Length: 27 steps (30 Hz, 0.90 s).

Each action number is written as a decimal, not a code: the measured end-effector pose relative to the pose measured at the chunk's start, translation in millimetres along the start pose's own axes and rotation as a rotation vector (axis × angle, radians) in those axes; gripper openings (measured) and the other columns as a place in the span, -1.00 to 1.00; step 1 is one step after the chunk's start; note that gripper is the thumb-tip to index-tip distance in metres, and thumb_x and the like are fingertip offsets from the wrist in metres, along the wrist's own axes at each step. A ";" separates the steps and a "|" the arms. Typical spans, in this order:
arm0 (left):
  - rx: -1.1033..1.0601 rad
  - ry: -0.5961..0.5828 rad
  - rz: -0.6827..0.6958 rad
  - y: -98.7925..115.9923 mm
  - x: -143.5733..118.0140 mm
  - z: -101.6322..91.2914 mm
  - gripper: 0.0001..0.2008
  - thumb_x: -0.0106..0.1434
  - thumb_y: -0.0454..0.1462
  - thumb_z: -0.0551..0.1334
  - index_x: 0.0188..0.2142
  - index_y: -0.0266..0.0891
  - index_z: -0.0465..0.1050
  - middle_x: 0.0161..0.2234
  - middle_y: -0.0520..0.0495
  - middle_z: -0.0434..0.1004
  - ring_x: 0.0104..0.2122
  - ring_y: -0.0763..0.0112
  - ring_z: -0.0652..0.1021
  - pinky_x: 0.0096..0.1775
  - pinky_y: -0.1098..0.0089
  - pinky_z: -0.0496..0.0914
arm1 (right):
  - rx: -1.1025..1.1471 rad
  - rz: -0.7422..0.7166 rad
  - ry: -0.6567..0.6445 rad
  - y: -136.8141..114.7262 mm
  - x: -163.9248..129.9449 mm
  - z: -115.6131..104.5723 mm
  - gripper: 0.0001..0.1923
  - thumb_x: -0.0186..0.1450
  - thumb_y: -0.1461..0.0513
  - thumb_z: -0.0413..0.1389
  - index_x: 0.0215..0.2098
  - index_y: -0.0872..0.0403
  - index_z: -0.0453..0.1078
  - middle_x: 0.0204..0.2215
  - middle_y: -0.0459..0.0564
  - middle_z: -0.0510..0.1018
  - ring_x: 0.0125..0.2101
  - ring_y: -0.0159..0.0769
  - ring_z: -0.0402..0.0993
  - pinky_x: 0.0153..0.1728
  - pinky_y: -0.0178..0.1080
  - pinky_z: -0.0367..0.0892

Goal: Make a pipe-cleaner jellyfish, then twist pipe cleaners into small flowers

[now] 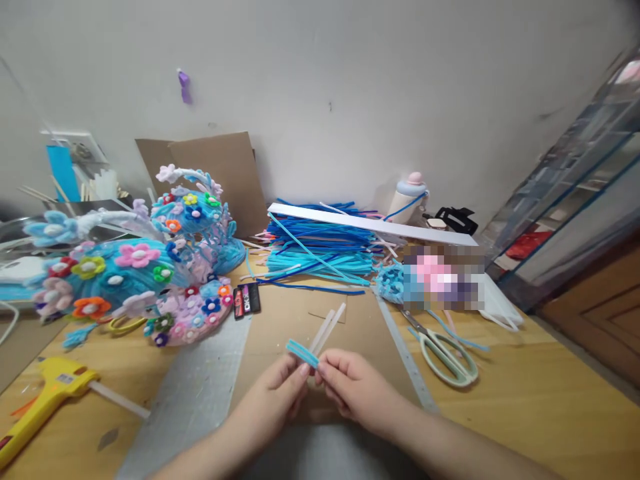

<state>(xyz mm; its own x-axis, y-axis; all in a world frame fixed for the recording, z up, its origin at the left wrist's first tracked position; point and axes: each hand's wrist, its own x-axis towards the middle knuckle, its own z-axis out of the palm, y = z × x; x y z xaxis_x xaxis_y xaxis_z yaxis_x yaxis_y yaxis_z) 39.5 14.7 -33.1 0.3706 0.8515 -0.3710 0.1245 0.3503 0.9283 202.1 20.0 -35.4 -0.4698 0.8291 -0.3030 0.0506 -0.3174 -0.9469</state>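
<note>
Head view: here are the two hands, meeting over the cardboard [270,333]! Left hand [281,388] pinches the blue stems [302,353], right hand [353,387] grips their near end. Clear sticks [329,331] slant just beyond; scissors [447,357] lie right, glue gun [60,380] far left.

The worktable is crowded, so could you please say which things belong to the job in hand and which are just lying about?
Likely job things: held light-blue strip; fuzzy strip pile; scissors; glue gun.
Probably lying about: bottle; black pack.
</note>
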 end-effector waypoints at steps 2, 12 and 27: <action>0.048 0.032 0.031 -5.2 0.5 -0.1 -0.53 0.11 0.15 0.11 -0.38 -0.23 0.32 -0.67 0.19 0.12 -0.65 0.54 0.14 -0.57 0.47 0.02 | -0.067 -0.019 0.013 3.0 -2.4 4.1 -0.63 0.27 -0.05 -0.02 -0.43 0.07 0.23 -0.75 -0.29 0.11 -0.74 -0.53 -0.04 -0.71 -0.41 -0.11; 0.191 0.097 0.053 -8.6 -1.5 2.3 -0.62 0.18 0.02 0.06 -0.56 -0.20 0.26 -0.60 0.10 0.19 -0.51 0.40 0.25 -0.43 0.42 0.12 | -0.173 -0.004 0.006 6.9 -6.5 9.9 -0.67 0.29 0.01 -0.03 -0.45 0.08 0.24 -0.76 -0.28 0.15 -0.75 -0.53 0.00 -0.67 -0.39 -0.05; 0.035 0.049 0.056 -9.6 1.3 1.4 -0.52 0.10 0.16 0.07 -0.59 -0.20 0.24 -0.72 0.15 0.16 -0.66 0.51 0.17 -0.56 0.44 0.02 | -0.074 0.004 -0.044 0.1 -7.1 10.1 -0.54 0.20 -0.15 0.02 -0.48 0.08 0.22 -0.76 -0.29 0.14 -0.76 -0.55 -0.02 -0.72 -0.40 -0.10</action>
<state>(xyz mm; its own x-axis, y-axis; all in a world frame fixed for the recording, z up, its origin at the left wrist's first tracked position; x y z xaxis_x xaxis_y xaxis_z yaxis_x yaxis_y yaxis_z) 40.1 11.9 -42.4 0.3328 0.8876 -0.3185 0.1374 0.2885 0.9476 196.5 9.5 -32.2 -0.5076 0.8065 -0.3030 0.1167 -0.2841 -0.9517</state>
